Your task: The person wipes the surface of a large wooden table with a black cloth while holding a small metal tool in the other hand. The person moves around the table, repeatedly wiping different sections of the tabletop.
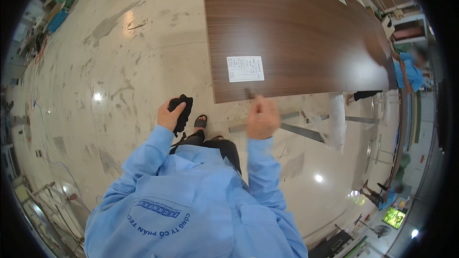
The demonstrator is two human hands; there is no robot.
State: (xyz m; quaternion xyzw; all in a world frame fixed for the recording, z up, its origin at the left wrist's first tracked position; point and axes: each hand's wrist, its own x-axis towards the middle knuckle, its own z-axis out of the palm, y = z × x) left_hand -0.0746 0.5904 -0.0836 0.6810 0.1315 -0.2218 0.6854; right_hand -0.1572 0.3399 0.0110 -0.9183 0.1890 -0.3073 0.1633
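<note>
A bunched black cloth [181, 113] is gripped in my left hand [170, 114], which is out over the floor, left of the brown wood-grain panel [296, 33]. My right hand [263, 118], blurred by motion, is at the panel's near edge with its fingers drawn together. A small dark smear shows at its fingertips, too blurred to name. On the panel's near left corner, just beyond that hand, lies a white printed label [245, 69].
Metal legs [302, 132] and clear plastic wrap [337, 122] show beneath the panel's near side. A person in a blue shirt [409, 71] stands at its right end. Another person [389, 197] is farther off at lower right. A thin blue hose [57, 162] runs along the floor at left.
</note>
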